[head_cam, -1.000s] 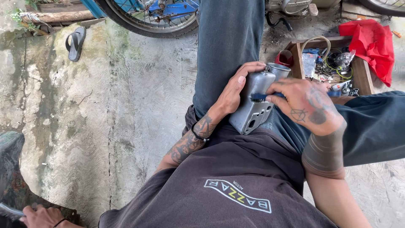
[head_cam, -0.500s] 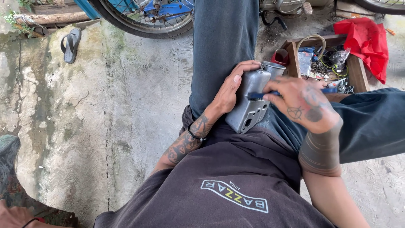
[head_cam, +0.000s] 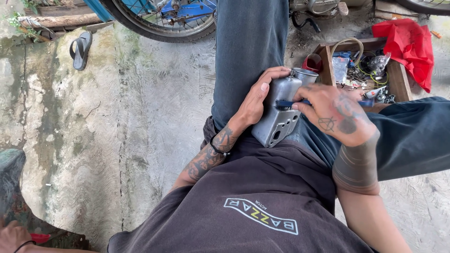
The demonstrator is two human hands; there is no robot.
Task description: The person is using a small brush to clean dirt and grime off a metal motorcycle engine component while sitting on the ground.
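Concrete floor (head_cam: 117,117) — worn, cracked, stained green at the far left. 
Spoked wheel (head_cam: 159,16) — cut off by the top edge, blue frame parts behind it. 
Wooden parts box (head_cam: 398,77) — holds wires, small hardware and a clear bag; contents too tangled to name singly. 
Red cloth (head_cam: 412,42) — draped over the box's far corner. 
Grey metal casing (head_cam: 277,117) — boxy, with round ports in its near end and a round neck at the far end; it rests on the person's lap between both hands. 
Left hand (head_cam: 255,100) — fingers curled tight over the casing's left side and top. 
Right hand (head_cam: 340,117) — fingers pinched shut on a blue brush (head_cam: 286,104), which lies across the casing's upper face; its handle is hidden under the hand. 
Black sandal (head_cam: 80,49) — far left. 
Another person's hand (head_cam: 11,236) — bottom-left corner, mostly cut off.
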